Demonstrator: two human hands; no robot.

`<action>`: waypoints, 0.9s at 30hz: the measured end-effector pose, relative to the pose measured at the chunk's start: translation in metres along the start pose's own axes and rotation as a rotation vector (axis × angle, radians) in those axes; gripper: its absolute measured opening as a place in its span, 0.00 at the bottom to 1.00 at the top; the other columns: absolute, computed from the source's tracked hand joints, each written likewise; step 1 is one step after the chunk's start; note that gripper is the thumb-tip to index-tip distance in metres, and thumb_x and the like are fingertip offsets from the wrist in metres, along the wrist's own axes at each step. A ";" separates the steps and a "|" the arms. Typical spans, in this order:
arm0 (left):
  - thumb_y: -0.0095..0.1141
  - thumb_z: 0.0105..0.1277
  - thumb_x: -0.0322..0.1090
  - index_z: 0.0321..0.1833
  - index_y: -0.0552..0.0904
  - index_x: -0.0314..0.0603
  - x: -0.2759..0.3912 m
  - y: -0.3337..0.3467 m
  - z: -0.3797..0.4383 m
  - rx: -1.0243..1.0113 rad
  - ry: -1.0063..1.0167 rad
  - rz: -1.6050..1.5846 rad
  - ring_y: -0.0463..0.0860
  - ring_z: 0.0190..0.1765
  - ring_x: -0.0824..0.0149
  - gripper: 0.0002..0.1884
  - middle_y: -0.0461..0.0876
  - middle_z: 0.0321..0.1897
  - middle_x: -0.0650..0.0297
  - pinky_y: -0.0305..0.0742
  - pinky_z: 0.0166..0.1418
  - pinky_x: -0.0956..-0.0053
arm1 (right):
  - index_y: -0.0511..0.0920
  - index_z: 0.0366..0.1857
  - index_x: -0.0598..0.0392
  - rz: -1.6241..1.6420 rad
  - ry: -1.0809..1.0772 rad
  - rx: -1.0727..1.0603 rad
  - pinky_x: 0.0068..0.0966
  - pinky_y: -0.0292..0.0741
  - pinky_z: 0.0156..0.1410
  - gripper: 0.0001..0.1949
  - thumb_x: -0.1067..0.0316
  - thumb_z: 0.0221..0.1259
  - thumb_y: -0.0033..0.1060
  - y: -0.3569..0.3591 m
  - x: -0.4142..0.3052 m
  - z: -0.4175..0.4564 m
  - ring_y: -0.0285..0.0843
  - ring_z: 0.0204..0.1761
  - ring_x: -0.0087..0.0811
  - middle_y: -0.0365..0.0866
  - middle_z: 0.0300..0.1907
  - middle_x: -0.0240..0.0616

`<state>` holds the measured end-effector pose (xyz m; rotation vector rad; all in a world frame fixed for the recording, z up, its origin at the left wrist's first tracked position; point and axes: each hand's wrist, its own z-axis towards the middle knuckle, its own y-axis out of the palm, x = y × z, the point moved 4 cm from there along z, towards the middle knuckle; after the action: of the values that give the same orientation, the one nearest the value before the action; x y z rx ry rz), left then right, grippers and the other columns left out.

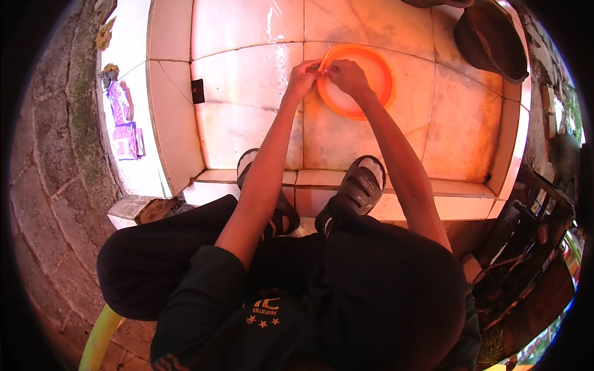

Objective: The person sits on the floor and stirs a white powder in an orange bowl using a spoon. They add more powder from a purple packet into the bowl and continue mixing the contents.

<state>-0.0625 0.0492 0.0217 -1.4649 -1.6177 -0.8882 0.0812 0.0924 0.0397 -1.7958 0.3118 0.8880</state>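
Observation:
An orange plastic basin [387, 99] with pale, cloudy liquid in it stands on the wet tiled floor [250, 134]. My left hand [304, 79] is at the basin's left rim, its thumb and fingers pinched on a small object too tiny to name. Just over the basin, my right hand [347, 78] bends its fingers towards the left fingertips and pinches at the same small object. A bit of green and a bit of white show between the fingertips; the rest is hidden by the fingers.
Purple sachets [124, 141] and a grey scouring pad [109, 74] lie on the left tiled ledge [139, 171]. A dark rectangular piece [197, 91] rests against the inner wall. A dark bucket-like container [492, 41] stands back right. My sandalled feet [362, 183] are at the front kerb.

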 end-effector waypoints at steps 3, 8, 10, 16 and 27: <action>0.58 0.59 0.26 0.58 0.77 0.32 -0.001 0.002 0.003 -0.012 0.004 0.020 0.81 0.46 0.69 0.22 0.83 0.44 0.57 0.74 0.51 0.76 | 0.83 0.29 0.50 0.092 0.096 -0.150 0.33 0.77 0.42 0.08 0.59 0.55 0.61 -0.009 0.025 -0.001 0.83 0.35 0.35 0.85 0.31 0.37; 0.57 0.59 0.27 0.58 0.77 0.31 0.002 0.001 -0.001 -0.004 0.046 0.009 0.81 0.49 0.69 0.22 0.83 0.46 0.58 0.72 0.56 0.76 | 0.82 0.29 0.53 0.193 0.241 -0.175 0.28 0.76 0.39 0.07 0.62 0.55 0.62 -0.040 0.028 -0.015 0.83 0.31 0.29 0.85 0.27 0.33; 0.57 0.59 0.27 0.58 0.77 0.31 0.003 0.005 -0.003 0.004 -0.004 -0.030 0.80 0.49 0.69 0.22 0.83 0.46 0.58 0.72 0.56 0.76 | 0.82 0.30 0.54 0.252 0.228 -0.068 0.28 0.76 0.38 0.06 0.63 0.56 0.61 -0.047 0.022 -0.020 0.83 0.31 0.29 0.85 0.27 0.33; 0.59 0.57 0.22 0.57 0.77 0.28 0.004 0.008 -0.005 -0.018 -0.005 -0.126 0.81 0.45 0.71 0.22 0.83 0.46 0.57 0.76 0.49 0.78 | 0.81 0.31 0.53 0.203 0.115 0.189 0.33 0.78 0.39 0.06 0.65 0.57 0.57 -0.027 0.002 -0.016 0.84 0.32 0.38 0.85 0.29 0.37; 0.59 0.54 0.19 0.57 0.77 0.31 0.013 0.000 -0.008 -0.062 -0.150 0.026 0.80 0.44 0.71 0.24 0.82 0.43 0.62 0.75 0.48 0.78 | 0.82 0.32 0.59 0.314 0.376 -0.096 0.20 0.73 0.25 0.07 0.67 0.59 0.59 -0.037 0.018 -0.017 0.78 0.19 0.21 0.82 0.22 0.36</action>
<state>-0.0624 0.0481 0.0375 -1.6260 -1.6882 -0.8369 0.1226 0.0955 0.0561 -2.0356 0.8212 0.7835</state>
